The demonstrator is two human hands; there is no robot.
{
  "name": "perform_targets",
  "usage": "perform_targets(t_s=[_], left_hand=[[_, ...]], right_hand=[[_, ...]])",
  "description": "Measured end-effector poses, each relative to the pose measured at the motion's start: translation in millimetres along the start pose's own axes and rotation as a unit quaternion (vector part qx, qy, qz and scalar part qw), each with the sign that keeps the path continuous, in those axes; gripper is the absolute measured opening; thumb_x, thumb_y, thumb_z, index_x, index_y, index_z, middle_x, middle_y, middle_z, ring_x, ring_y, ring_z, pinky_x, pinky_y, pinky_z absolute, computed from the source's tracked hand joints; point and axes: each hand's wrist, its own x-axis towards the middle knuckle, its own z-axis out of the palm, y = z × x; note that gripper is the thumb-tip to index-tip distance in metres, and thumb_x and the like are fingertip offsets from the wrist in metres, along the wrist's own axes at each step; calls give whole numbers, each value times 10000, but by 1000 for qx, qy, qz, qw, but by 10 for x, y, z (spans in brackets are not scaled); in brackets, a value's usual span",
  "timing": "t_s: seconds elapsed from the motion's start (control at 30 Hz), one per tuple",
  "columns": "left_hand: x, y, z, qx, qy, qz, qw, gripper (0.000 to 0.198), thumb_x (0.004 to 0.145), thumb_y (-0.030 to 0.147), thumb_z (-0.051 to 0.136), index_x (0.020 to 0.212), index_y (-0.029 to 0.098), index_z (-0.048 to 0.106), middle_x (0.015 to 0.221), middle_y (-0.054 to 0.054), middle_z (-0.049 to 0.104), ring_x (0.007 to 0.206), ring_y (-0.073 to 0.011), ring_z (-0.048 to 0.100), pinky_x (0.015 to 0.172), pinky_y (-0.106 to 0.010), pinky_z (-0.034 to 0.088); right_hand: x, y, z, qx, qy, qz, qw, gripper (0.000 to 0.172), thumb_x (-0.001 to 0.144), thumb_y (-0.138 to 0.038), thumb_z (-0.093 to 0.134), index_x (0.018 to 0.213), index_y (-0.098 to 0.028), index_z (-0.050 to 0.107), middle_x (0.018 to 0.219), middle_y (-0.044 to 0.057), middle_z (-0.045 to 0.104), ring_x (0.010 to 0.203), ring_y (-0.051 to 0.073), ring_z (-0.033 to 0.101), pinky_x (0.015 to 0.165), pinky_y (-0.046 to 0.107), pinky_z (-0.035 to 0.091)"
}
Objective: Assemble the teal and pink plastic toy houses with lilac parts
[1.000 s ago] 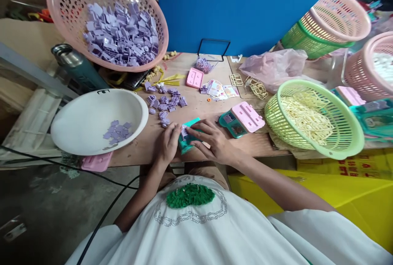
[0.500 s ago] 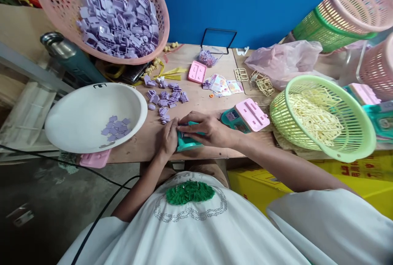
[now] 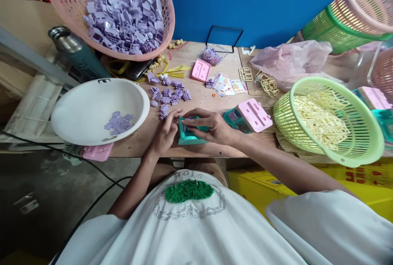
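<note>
A teal plastic toy housing [image 3: 190,139] lies at the table's front edge, with small purple parts showing inside it. My right hand [image 3: 211,128] grips it from the right, fingers laid across its top. Just left of the housing is my left hand [image 3: 164,134], holding nothing I can see, its fingers loosely bent and apart. Beyond that hand lie several loose purple plastic parts [image 3: 167,96]. To the right of my right hand stands another teal toy housing [image 3: 232,118] with a pink cover [image 3: 254,115].
A white bowl [image 3: 73,111] with purple pieces and a pink basket [image 3: 171,19] of purple parts stand left. At right is a light green basket [image 3: 376,134] with cream frames. A pink tray [image 3: 201,70], printed cards [image 3: 224,84] and a flask [image 3: 76,54] sit farther back.
My left hand has come away from the teal housing and its fingers have loosened. My right hand stays on the housing. The whole view has shifted slightly.
</note>
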Motion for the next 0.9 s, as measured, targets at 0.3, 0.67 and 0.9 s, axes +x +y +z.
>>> perform_targets(t_s=[0.3, 0.67, 0.9], left_hand=[[-104, 23, -57, 143, -23, 68, 987, 916, 663, 619, 917, 1396, 201, 563, 1353, -155, 634, 1311, -352, 598, 1122, -478, 491], [34, 14, -230, 96, -95, 76, 988, 835, 662, 608, 918, 1347, 218, 643, 1369, -144, 649, 1323, -351, 592, 1144, -493, 474], [38, -23, -229, 70, -93, 70, 991, 892, 636, 587, 942, 1382, 215, 625, 1369, -164, 645, 1318, -363, 597, 1152, -520, 475]], right_hand=[[264, 21, -261, 5, -180, -43, 983, 316, 1033, -315, 567, 1278, -166, 699, 1303, 174, 646, 1252, 279, 567, 1061, 478, 518], [623, 8, -370, 55, -333, -86, 937, 350, 1094, -279, 418, 1100, -183, 755, 1185, 148, 700, 1203, 253, 593, 1051, 408, 528], [480, 13, -377, 4, -317, -49, 947, 427, 1117, -295, 330, 1318, -227, 701, 1339, 123, 661, 1293, 239, 591, 1110, 438, 523]])
